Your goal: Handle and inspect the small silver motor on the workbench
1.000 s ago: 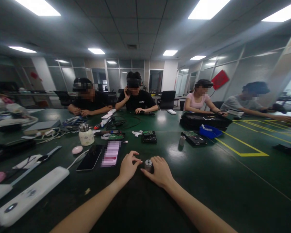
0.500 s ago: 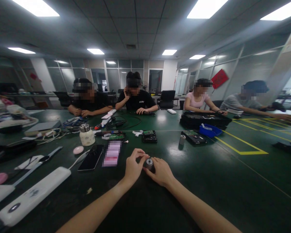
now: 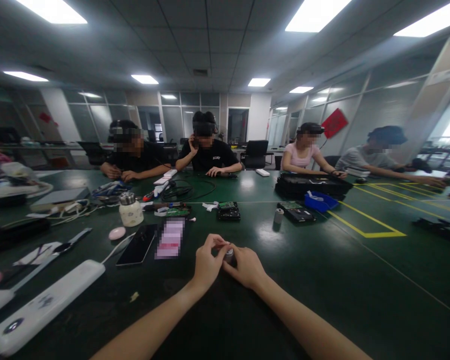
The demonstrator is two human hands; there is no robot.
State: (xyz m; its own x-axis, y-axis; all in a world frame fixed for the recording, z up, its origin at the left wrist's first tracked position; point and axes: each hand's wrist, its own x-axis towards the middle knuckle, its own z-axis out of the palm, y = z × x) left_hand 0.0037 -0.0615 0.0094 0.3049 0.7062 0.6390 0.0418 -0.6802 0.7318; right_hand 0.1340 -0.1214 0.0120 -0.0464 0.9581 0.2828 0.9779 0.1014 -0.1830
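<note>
On the table right in front of me stands a silver metal cylinder [image 3: 229,254] that looks like a small motor. My right hand [image 3: 248,267] is curled around it from the right, thumb in front and fingers behind. Thumb and fingertips of my left hand [image 3: 210,260] are pinched together at its top edge; whatever lies between them is too small to make out. Both hands cover much of the cylinder, its top included. A second, similar silver cylinder [image 3: 278,216] stands upright farther off to the right.
Beyond my hands lie circuit-board units [image 3: 228,211] and a black drive-like unit [image 3: 302,212] beside a blue tray [image 3: 320,201]. To the left are a phone [image 3: 137,245], a cream bottle [image 3: 131,212] and a white power strip [image 3: 47,307]. Several people sit across the table.
My left hand's pinch has closed in over the cylinder's top, and my right fingers have come nearer, hiding more of it. The whole view has shifted slightly.
</note>
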